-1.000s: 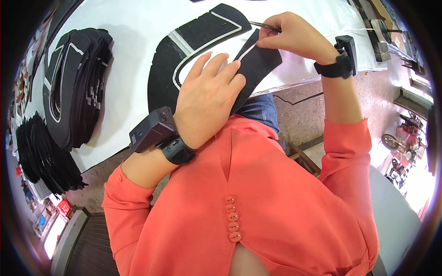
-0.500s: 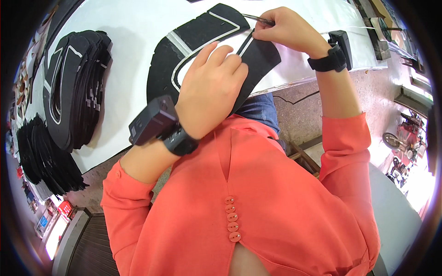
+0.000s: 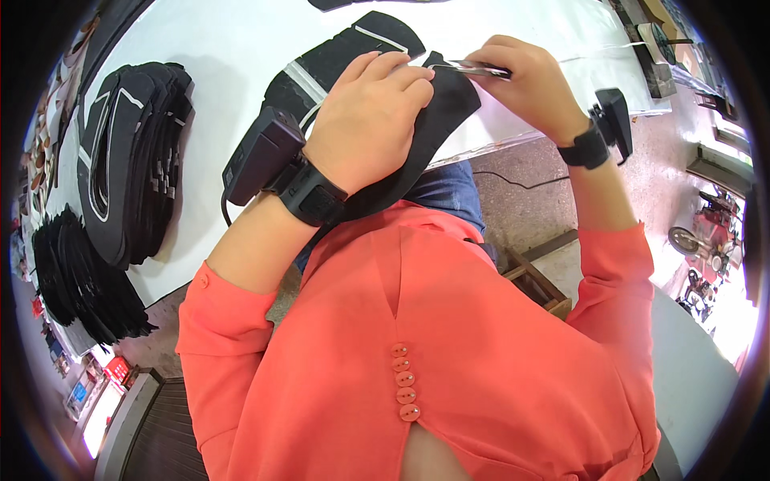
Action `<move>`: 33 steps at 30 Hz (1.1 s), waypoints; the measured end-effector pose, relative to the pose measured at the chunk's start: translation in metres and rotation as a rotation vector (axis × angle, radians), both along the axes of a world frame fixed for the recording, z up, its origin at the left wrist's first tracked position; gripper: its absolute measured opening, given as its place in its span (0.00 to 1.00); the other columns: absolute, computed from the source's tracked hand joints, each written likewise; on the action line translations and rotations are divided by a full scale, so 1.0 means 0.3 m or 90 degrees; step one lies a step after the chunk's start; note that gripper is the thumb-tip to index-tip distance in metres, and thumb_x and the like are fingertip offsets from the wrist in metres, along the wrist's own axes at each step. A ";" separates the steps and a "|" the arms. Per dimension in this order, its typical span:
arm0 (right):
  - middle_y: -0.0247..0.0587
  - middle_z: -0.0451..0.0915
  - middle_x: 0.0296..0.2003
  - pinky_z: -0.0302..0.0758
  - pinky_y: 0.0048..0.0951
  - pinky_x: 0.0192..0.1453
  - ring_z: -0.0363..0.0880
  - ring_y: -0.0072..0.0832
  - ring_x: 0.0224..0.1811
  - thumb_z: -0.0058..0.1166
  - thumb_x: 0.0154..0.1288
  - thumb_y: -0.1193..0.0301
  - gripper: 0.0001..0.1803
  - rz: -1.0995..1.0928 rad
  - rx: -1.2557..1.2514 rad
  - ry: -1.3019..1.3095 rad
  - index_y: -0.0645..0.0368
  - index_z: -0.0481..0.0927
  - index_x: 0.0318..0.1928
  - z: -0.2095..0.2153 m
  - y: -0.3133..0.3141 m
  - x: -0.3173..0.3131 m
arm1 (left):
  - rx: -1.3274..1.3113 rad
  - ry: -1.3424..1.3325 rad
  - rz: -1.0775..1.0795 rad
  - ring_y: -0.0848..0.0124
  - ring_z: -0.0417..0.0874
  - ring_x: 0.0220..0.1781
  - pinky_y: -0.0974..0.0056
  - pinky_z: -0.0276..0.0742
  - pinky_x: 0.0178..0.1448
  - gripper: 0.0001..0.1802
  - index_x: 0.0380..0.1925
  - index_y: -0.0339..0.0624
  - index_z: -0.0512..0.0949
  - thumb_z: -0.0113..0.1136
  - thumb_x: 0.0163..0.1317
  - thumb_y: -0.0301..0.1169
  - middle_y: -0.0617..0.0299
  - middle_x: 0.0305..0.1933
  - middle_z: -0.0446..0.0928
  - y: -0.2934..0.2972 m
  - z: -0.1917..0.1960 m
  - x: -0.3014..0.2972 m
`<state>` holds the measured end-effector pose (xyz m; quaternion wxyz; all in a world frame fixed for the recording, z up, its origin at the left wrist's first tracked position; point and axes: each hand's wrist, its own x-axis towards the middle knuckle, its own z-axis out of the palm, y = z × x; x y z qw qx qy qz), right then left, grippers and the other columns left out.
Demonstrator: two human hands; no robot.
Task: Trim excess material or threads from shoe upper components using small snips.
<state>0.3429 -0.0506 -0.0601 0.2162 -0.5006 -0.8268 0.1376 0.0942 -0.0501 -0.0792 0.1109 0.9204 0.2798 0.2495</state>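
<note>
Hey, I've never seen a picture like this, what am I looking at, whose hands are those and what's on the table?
This is one view from a fisheye camera on a person's head, looking down, so straight edges bend. No machine here: the person's own left hand presses on a flat black shoe-upper piece with pale stripes, while the right hand pinches a thin metal tool at its edge. Each wrist wears a black strapped device. On the white table, stacks of similar black pieces lie to the left.

A white tabletop (image 3: pixel 233 48) carries two stacks of black cut pieces at the left — one stack (image 3: pixel 128 160) farther, another (image 3: pixel 80 280) nearer — and a black white-striped piece (image 3: pixel 337 60) near the middle.
</note>
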 end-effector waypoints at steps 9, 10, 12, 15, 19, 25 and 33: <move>0.32 0.78 0.32 0.78 0.33 0.38 0.80 0.35 0.31 0.64 0.48 0.75 0.12 0.002 0.116 -0.107 0.52 0.83 0.37 0.010 -0.150 -0.066 | -0.062 0.004 0.005 0.57 0.75 0.64 0.54 0.70 0.68 0.12 0.40 0.43 0.76 0.63 0.55 0.21 0.63 0.56 0.80 0.012 0.010 -0.007; 0.33 0.77 0.33 0.78 0.32 0.42 0.79 0.34 0.31 0.63 0.49 0.74 0.12 0.027 0.119 -0.131 0.53 0.82 0.37 0.019 -0.160 -0.080 | -0.063 0.002 0.006 0.57 0.75 0.63 0.54 0.70 0.68 0.13 0.42 0.44 0.77 0.63 0.55 0.21 0.63 0.56 0.80 0.012 0.009 -0.007; 0.34 0.76 0.34 0.78 0.31 0.44 0.80 0.33 0.33 0.62 0.50 0.74 0.11 0.046 0.122 -0.187 0.54 0.82 0.37 0.015 -0.171 -0.082 | -0.066 0.002 0.000 0.57 0.75 0.63 0.54 0.70 0.68 0.14 0.43 0.44 0.77 0.62 0.55 0.22 0.63 0.56 0.80 0.015 0.003 0.004; 0.34 0.75 0.33 0.77 0.31 0.48 0.80 0.29 0.35 0.59 0.52 0.75 0.11 0.077 0.126 -0.293 0.56 0.81 0.39 0.042 -0.191 -0.103 | -0.029 -0.009 -0.006 0.57 0.75 0.61 0.53 0.69 0.68 0.17 0.48 0.46 0.79 0.63 0.57 0.24 0.64 0.54 0.79 0.012 -0.016 0.006; 0.33 0.78 0.37 0.77 0.31 0.48 0.81 0.28 0.37 0.62 0.51 0.75 0.15 0.040 0.124 -0.250 0.53 0.82 0.43 0.053 -0.199 -0.094 | 0.044 0.019 0.009 0.58 0.74 0.62 0.52 0.69 0.68 0.20 0.52 0.49 0.80 0.66 0.58 0.30 0.65 0.56 0.77 -0.015 -0.026 0.017; 0.40 0.81 0.31 0.77 0.34 0.32 0.82 0.40 0.29 0.68 0.59 0.64 0.16 -0.179 0.033 0.039 0.55 0.81 0.45 0.031 -0.252 -0.069 | 0.067 0.036 0.015 0.58 0.72 0.64 0.52 0.68 0.69 0.19 0.52 0.50 0.81 0.67 0.61 0.36 0.64 0.59 0.75 -0.030 -0.014 0.022; 0.48 0.80 0.23 0.76 0.43 0.31 0.81 0.49 0.27 0.59 0.68 0.51 0.22 -0.283 -0.153 -0.033 0.59 0.75 0.35 0.030 -0.295 -0.067 | 0.064 0.062 0.017 0.60 0.74 0.64 0.53 0.68 0.70 0.18 0.52 0.49 0.81 0.67 0.61 0.37 0.64 0.57 0.77 -0.024 -0.010 0.035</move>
